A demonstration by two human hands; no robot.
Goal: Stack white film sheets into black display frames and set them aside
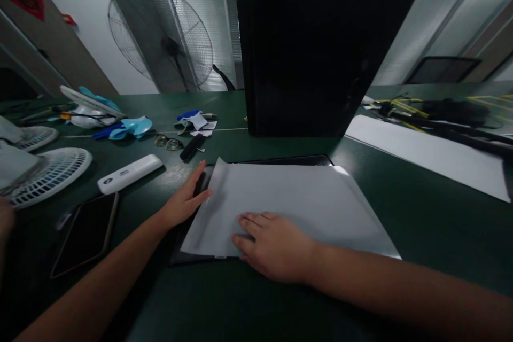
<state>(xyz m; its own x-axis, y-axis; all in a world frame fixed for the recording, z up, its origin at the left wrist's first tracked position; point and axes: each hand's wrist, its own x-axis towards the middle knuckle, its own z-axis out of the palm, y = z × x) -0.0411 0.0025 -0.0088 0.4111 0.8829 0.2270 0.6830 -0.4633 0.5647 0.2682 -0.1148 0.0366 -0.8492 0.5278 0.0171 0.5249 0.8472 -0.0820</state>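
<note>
**Matt Against Gloss**

The white sheet (296,189) is looking papery and matt, its far right corner shining. The dark board (296,161) beneath is showing a glossy rim. The green tabletop (436,224) is reflecting light softly. The white bar (131,173) is looking like smooth plastic, the phone's screen (86,235) like glass, the tall fan's cage (160,33) like metal wire.

Standing fan (171,46), phone (86,232), eyeglasses (172,144)

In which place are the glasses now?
In the head view, the glasses lie left of centre on the table, just left of a black object and beyond the left hand.
</note>
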